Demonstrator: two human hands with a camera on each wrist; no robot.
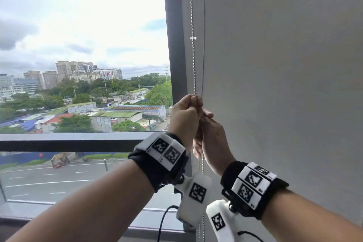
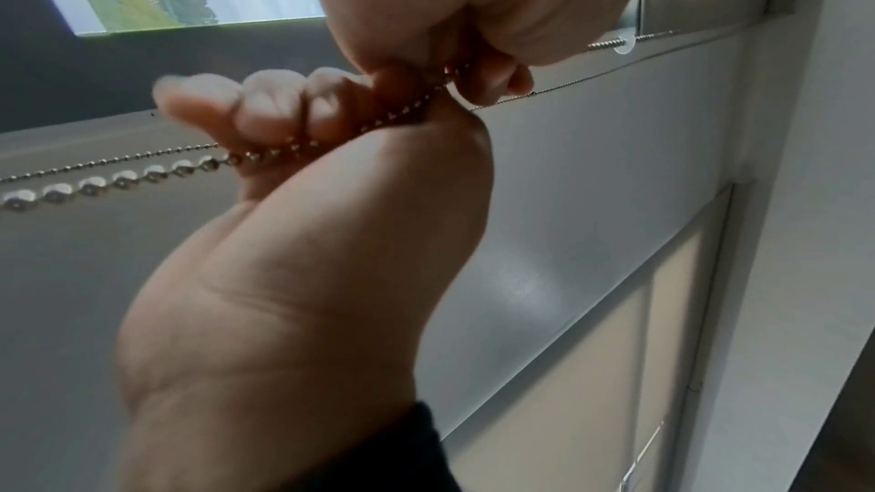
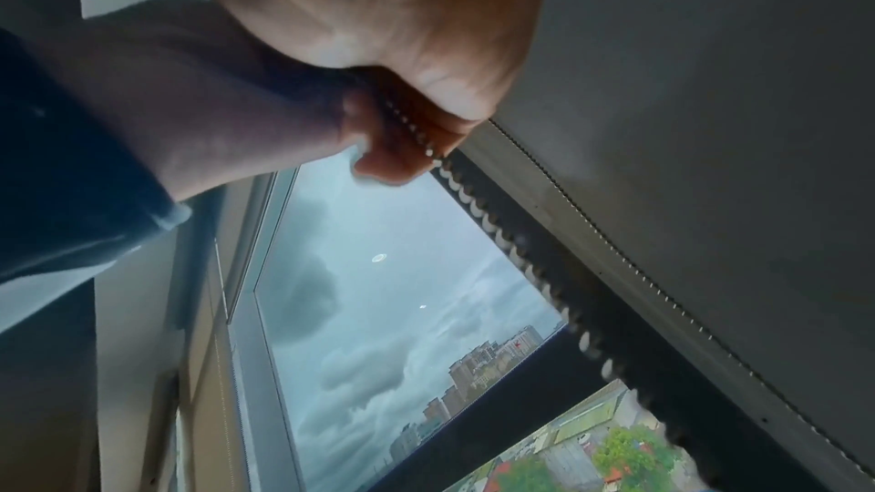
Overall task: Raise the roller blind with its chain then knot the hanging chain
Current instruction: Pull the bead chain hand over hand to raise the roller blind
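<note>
Head view: bead chain [image 1: 193, 61] hangs straight down just beside the dark window frame [image 1: 172, 45], at the left edge of the grey roller blind [image 1: 275, 65], which covers the pane right of the frame. A small clear plastic connector [image 1: 193, 38] sits on the chain, well above the hands. Left hand [image 1: 184, 116] is clenched round the chain right next to the frame. Right hand [image 1: 211, 137] is touching it from just below and right, fingers curled onto the same chain. Chain carries on down below both hands, two strands side by side. Both wrists wear black straps with white marker blocks. Left of the frame: open glass, city buildings, trees, a road.

Left wrist view: left hand [image 2: 303, 238] has its fingers [image 2: 265, 103] folded over the chain [image 2: 118, 178], thumb pressed against it. Right hand [image 2: 473, 6] is right against the left fingertips, gripping the same strand. Connector [image 2: 624, 43] is beyond the hands.

Right wrist view: right hand [image 3: 407, 51] pinches the chain [image 3: 478, 208] in curled fingers; the left wrist lies against it. Chain runs along the frame beside the blind's edge.
</note>
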